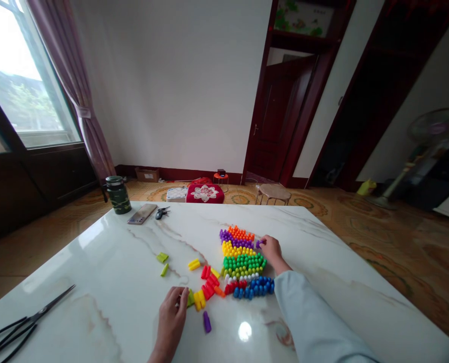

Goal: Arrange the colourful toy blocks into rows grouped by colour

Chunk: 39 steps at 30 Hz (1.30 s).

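Note:
My right hand (272, 252) pinches a small purple plastic peg (259, 244) at the right end of the purple row. Round-headed pegs stand in rows by colour: orange (241, 233), purple (236, 242), yellow (237, 250), green (244, 262), lime, white, red and blue (255, 288). Closed fingers of my left hand (172, 311) are on a lime-green peg (190, 298) at the near end of a loose pile. Yellow pegs (199, 300) and red pegs (208, 289) lie on their sides in that pile. A single purple peg (207, 322) lies nearer me.
The white marble-patterned table (126, 272) carries black-handled scissors (35, 318) at left. Loose lime pegs (163, 257) lie left of the pile. Farther back are a camouflage bottle (118, 195), a phone (142, 214) and keys (161, 213). Stools (273, 193) stand beyond the table.

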{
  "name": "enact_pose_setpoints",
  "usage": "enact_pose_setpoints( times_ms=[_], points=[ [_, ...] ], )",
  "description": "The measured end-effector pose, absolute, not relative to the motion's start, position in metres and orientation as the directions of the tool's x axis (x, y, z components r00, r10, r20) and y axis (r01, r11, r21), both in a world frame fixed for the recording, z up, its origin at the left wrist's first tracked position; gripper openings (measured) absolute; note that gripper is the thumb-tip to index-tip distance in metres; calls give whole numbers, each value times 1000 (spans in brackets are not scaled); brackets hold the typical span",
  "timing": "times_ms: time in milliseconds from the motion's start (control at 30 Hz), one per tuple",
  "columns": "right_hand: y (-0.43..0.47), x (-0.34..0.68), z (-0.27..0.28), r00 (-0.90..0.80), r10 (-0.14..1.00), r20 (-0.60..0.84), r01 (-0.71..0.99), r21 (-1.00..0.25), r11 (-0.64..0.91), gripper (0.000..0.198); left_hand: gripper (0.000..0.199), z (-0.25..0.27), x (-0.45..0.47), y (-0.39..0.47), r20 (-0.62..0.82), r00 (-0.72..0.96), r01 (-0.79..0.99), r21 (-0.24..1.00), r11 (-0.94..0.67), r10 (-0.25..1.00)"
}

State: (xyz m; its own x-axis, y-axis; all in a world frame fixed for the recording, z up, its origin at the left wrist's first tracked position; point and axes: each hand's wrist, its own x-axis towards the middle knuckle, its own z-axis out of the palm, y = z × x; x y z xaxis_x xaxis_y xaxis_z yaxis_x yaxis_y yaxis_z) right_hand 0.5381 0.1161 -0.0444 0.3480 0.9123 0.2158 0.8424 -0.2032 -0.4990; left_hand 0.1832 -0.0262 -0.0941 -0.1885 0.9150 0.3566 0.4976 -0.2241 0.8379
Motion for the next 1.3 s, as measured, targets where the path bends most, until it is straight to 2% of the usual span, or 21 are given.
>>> enact_pose_setpoints(
  times_ms=[400,600,667,700,767,833,900,967,1033,1133,1300],
  points=[
    [127,524,-52,322,919,226,859,-477,-183,22,48,-93,185,-26,351,-190,497,840,-218,917],
    [105,517,-38,352,882,314,850,-502,-160,32,45,-91,186,-26,372,-204,503,833,-229,906],
    [77,501,-38,326,870,369,847,-522,-96,31,45,-90,187,-26,370,-206,497,837,-228,906],
    [58,489,-41,252,865,433,846,-532,19,30,44,-90,187,-26,368,-207,490,841,-229,907],
    [13,463,-48,-8,864,504,803,-512,306,28,41,-90,188,-26,377,-216,486,842,-235,901],
    [-35,440,-58,-358,818,450,685,-469,558,23,39,-91,188,-26,382,-236,502,835,-225,894],
    [-74,424,-67,-622,709,332,559,-446,699,20,37,-92,189,-27,388,-251,518,828,-216,887],
    [-94,415,-74,-634,706,316,560,-442,701,20,35,-93,190,-29,395,-251,530,820,-216,884],
    [-99,412,-81,-576,741,346,612,-418,671,22,30,-92,188,-29,399,-231,542,810,-223,887],
    [-93,412,-90,-549,728,410,657,-327,679,23,25,-85,173,-21,397,-199,581,784,-219,896],
    [-90,411,-94,-587,691,421,665,-235,708,27,35,-66,127,25,360,-188,711,692,-127,914]
  ],
)
